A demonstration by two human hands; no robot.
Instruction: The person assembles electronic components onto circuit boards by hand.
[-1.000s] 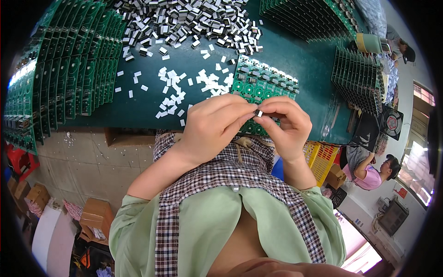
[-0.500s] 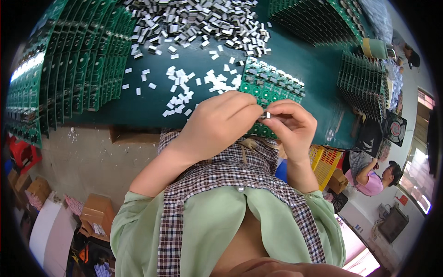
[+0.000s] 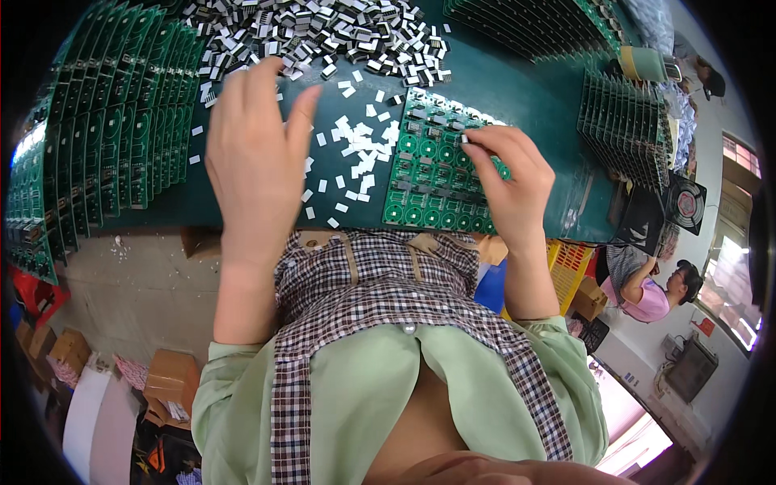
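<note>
A green circuit board lies flat on the dark green table in front of me, with rows of small parts and round ring marks on it. Over its right half, my right hand pinches a small white-topped component between thumb and fingertips, at the board's surface or just above it. My left hand is raised left of the board, its thumb and fingers apart and nothing in them. Its fingertips reach toward the big pile of white-and-black components. Small white pieces lie scattered between this hand and the board.
Tall rows of upright circuit boards stand on the left. More stand at the far right and right, near a pale green cylinder. A black fan and a person in pink are beyond the table's right end.
My left hand has left the right one, swung left and up toward the pile, and opened. The right hand has carried the component up over the board.
</note>
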